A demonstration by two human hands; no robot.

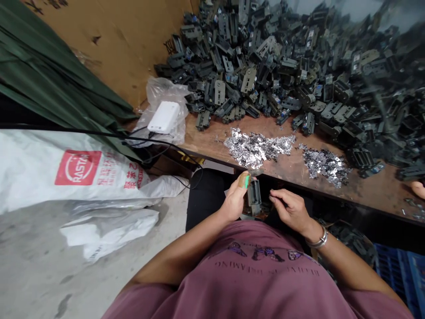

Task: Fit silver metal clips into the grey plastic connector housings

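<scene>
My left hand point(235, 199), its thumb wrapped in yellow and green tape, is closed on a dark grey plastic battery housing point(254, 195) with open slots. The housing is upright in front of my body, just below the table edge. To the right of it, my right hand point(290, 208) has thumb and fingertips pinched together, apart from the housing. Whatever lies between those fingertips is too small to make out. Beyond my hands, small shiny metal contact pieces form one pile point(255, 148) and a second pile point(325, 166) on the wooden table point(206, 141).
A large heap of similar grey housings point(279, 66) covers the back of the table. On the left, a white power bank point(164, 117) with a cable rests on a clear plastic bag point(152, 91). White sacks point(43, 168) lie at left; a blue crate point(398, 270) is at lower right. Another person's fingers point(417, 189) show at the right edge.
</scene>
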